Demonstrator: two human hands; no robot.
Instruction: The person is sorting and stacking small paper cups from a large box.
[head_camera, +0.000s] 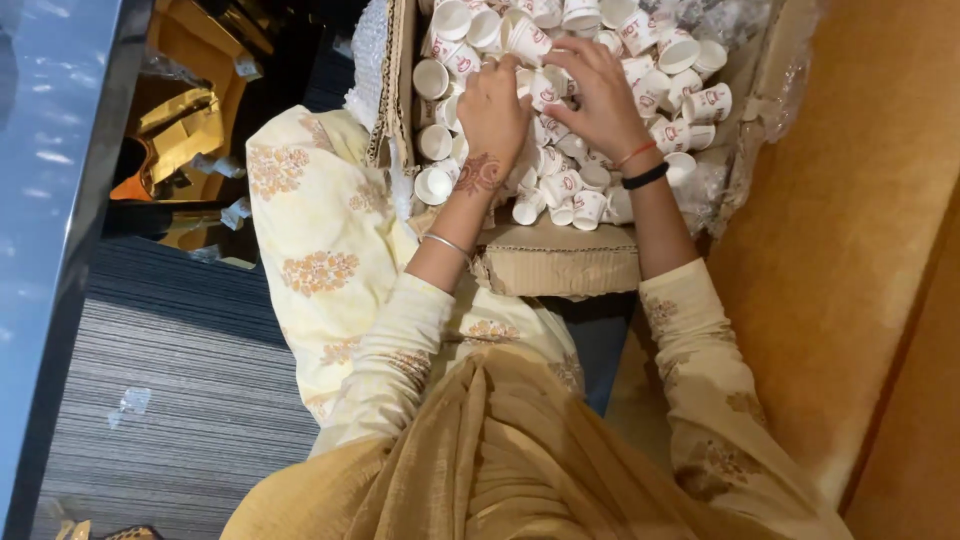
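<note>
Head view looks down on both hands working inside an open brown cardboard box (560, 262) full of small white paper cups with red printed marks (585, 205). Left hand (492, 118) has its fingers curled downward, tips buried among the cups near the box's middle; whether they pinch a cup cannot be told, since the fingertips are hidden. Right hand (597, 95) lies just beside it, fingers bent and closed loosely over one of the cups, thumb tucked toward the left hand. Both wrists angle inward from the box's near edge, palms down, forearms crossing over the near cardboard flap. Left wrist carries a thin silver bangle (447, 244); right wrist wears a red thread and a black band (645, 177). Cups lie heaped in the box, some on their sides, some mouth-up, against clear plastic wrap (735, 160) at the box's far right side.
</note>
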